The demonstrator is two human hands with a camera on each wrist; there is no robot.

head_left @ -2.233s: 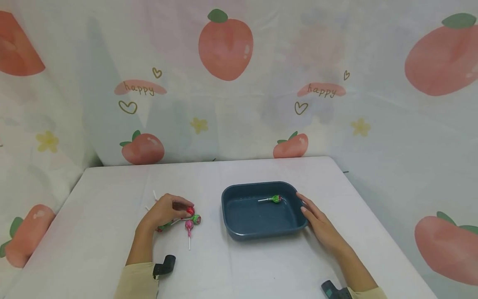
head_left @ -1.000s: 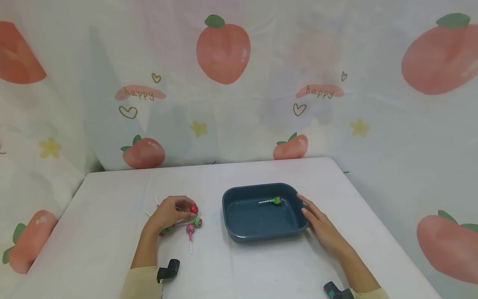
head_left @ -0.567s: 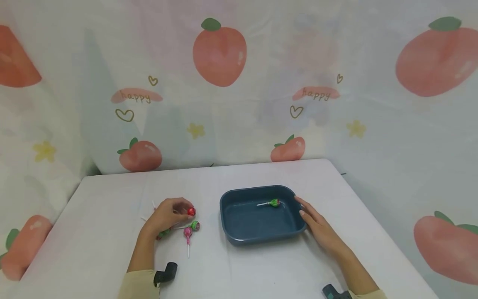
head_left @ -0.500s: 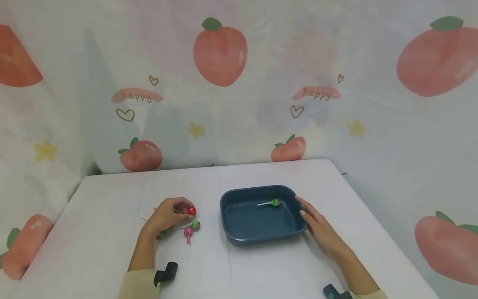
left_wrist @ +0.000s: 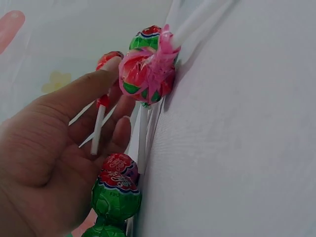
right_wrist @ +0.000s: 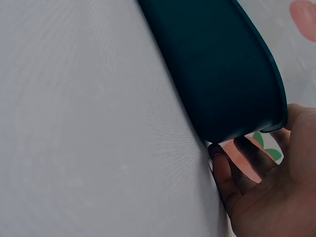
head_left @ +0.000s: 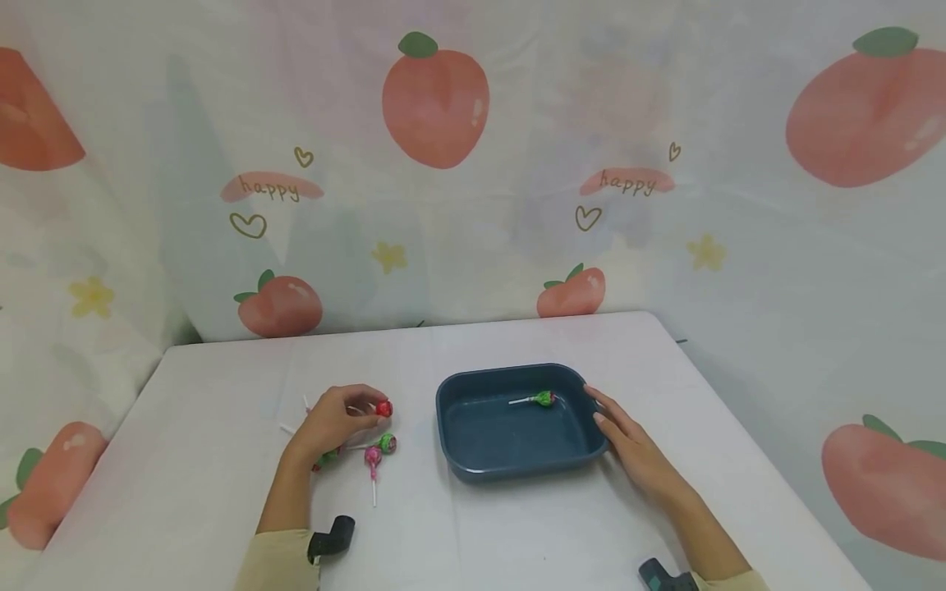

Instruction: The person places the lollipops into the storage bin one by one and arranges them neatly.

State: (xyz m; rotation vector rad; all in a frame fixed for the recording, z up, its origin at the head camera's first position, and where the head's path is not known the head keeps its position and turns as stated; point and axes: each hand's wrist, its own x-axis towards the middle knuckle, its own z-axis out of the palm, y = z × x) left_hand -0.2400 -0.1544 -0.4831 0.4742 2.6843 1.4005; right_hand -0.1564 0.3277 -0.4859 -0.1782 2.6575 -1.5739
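Note:
My left hand pinches a red-wrapped lollipop between thumb and fingers. In the left wrist view its white stick slants down toward the palm. Just below on the table lie a pink lollipop, a green one and others partly hidden by the hand. Two white stick ends show beyond the wrist. A dark blue rectangular tray stands to the right, with one green lollipop inside. My right hand rests its extended fingers against the tray's right end.
A white cloth covers the table. Behind it hangs a peach-printed curtain, which also runs along both sides. Black wrist devices sit at the left sleeve and the right sleeve.
The left hand has lifted the red lollipop slightly off the pile, and its head has shifted a little right. The right hand and the tray stay in place.

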